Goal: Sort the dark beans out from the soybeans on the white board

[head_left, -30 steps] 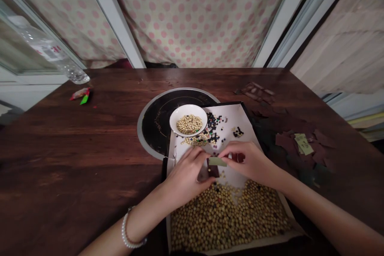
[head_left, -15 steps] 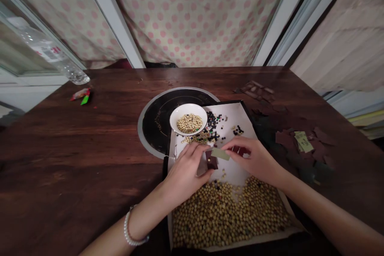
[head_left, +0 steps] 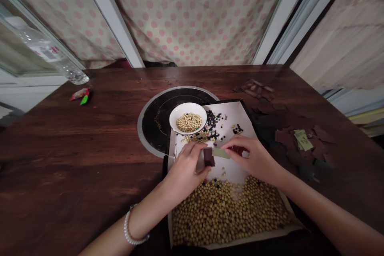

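Observation:
A black tray lined with white paper (head_left: pixel 237 109) lies before me, its near half heaped with yellow beans (head_left: pixel 228 212). Over the bare paper my left hand (head_left: pixel 186 168) pinches a small dark brown card (head_left: pixel 209 157). Beside it my right hand (head_left: pixel 253 158) pinches a pale green card (head_left: pixel 221 153), the two cards almost touching. A few loose beans lie just below the cards. A white bowl (head_left: pixel 188 118) of yellow beans stands at the tray's far left corner, with a scatter of dark beans (head_left: pixel 214 126) next to it.
The bowl rests on a round black hob (head_left: pixel 156 116) set into the dark wooden table (head_left: pixel 75 156). Torn brown and green paper scraps (head_left: pixel 300 140) lie to the right. A plastic bottle (head_left: pixel 45 50) and a red-green wrapper (head_left: pixel 81 95) sit far left. A dotted curtain hangs behind.
Both hands have shifted slightly away from me with their cards. The brown card in my left hand has turned more upright.

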Action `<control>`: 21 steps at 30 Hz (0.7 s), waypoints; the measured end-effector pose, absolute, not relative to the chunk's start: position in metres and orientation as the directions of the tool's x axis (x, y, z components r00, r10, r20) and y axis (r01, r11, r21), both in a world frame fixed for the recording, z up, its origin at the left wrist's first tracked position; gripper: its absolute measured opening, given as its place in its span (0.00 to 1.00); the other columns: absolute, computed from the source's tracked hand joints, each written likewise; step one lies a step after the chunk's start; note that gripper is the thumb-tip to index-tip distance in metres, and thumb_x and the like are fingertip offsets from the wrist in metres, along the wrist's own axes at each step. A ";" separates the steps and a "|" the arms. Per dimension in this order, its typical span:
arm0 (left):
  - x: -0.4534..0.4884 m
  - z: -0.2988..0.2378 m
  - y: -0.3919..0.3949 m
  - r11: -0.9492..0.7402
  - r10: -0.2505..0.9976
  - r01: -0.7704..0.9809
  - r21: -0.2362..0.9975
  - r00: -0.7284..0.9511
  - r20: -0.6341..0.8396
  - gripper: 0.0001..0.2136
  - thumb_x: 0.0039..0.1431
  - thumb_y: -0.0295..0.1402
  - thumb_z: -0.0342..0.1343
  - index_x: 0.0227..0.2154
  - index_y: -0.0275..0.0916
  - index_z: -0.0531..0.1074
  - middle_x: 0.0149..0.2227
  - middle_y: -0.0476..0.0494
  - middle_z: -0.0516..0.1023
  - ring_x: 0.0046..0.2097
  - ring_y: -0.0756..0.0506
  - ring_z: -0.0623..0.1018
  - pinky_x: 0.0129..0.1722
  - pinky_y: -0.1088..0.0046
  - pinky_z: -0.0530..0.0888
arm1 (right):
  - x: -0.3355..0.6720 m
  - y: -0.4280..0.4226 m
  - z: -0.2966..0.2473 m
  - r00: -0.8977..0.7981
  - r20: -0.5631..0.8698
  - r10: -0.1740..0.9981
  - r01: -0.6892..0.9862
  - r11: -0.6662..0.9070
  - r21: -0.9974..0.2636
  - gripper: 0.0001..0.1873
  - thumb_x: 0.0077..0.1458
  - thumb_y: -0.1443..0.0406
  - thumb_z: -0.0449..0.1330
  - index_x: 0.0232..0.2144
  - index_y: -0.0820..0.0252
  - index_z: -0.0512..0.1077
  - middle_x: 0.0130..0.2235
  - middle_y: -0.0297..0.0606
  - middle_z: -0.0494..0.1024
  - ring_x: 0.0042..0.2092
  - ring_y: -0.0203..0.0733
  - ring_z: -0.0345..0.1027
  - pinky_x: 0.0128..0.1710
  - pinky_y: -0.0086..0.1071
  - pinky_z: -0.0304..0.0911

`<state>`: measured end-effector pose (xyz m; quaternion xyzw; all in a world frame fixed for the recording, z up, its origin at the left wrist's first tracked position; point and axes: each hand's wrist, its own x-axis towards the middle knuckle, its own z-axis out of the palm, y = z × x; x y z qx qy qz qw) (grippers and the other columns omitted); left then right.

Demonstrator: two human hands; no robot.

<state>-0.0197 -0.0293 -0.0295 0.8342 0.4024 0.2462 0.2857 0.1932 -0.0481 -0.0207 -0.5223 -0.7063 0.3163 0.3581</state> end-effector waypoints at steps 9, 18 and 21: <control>-0.020 -0.030 -0.029 -0.512 0.795 0.532 0.675 0.590 0.139 0.17 0.46 0.24 0.63 0.41 0.39 0.69 0.45 0.41 0.68 0.50 0.37 0.70 0.50 0.52 0.70 | 0.193 -0.049 -0.017 -0.226 0.188 0.956 0.516 0.281 -0.809 0.09 0.53 0.71 0.55 0.33 0.59 0.75 0.29 0.34 0.73 0.27 0.34 0.62 0.27 0.29 0.58; -0.021 -0.030 -0.029 -0.524 0.776 0.515 0.678 0.616 0.132 0.18 0.47 0.27 0.66 0.42 0.41 0.70 0.44 0.43 0.69 0.49 0.38 0.70 0.49 0.54 0.70 | 0.194 -0.048 -0.021 -0.180 0.206 0.962 0.568 0.273 -0.777 0.09 0.52 0.72 0.55 0.32 0.59 0.75 0.28 0.34 0.72 0.26 0.34 0.61 0.25 0.29 0.58; -0.021 -0.028 -0.030 -0.525 0.772 0.516 0.676 0.623 0.124 0.19 0.47 0.26 0.66 0.42 0.42 0.70 0.43 0.43 0.69 0.49 0.38 0.70 0.49 0.54 0.70 | 0.196 -0.048 -0.026 -0.136 0.255 0.957 0.632 0.282 -0.721 0.09 0.52 0.72 0.56 0.34 0.60 0.75 0.33 0.37 0.72 0.26 0.34 0.62 0.27 0.30 0.59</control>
